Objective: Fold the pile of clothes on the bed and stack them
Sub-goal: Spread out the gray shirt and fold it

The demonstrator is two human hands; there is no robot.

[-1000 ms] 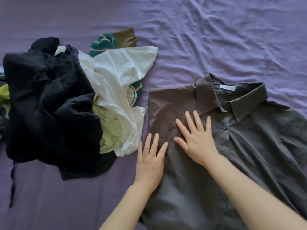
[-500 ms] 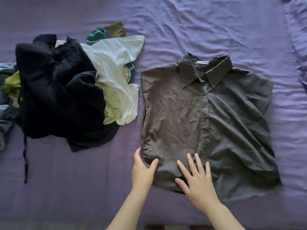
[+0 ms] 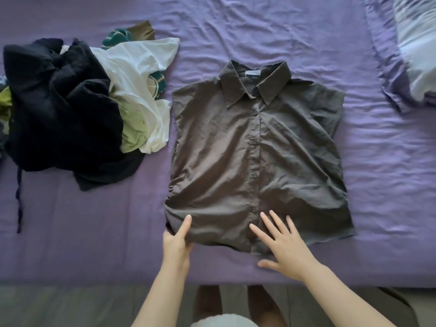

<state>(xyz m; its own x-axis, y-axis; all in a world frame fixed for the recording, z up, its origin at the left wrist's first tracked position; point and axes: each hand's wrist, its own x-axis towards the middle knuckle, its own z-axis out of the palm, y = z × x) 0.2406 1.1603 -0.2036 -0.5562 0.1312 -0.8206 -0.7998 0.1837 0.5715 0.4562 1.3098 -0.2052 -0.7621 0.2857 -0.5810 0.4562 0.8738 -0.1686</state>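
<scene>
A dark grey-brown collared button shirt (image 3: 257,149) lies face up and spread on the purple bed sheet (image 3: 295,31), with its sides tucked under. My left hand (image 3: 176,244) pinches the shirt's lower left corner, thumb on top and fingers hidden beneath the cloth. My right hand (image 3: 280,241) rests flat with spread fingers on the bottom hem near the button line. To the left sits the unfolded pile (image 3: 70,109): a black garment on top, then white, light green and striped green pieces.
A pale pillow (image 3: 417,48) lies at the back right corner. The bed's front edge (image 3: 94,279) runs just below my hands, with grey floor and my legs beneath it. Bare sheet lies right of the shirt.
Both hands slid from the shirt's chest down to its bottom hem. The left hand went from lying flat to pinching the lower left corner. The view pulled back.
</scene>
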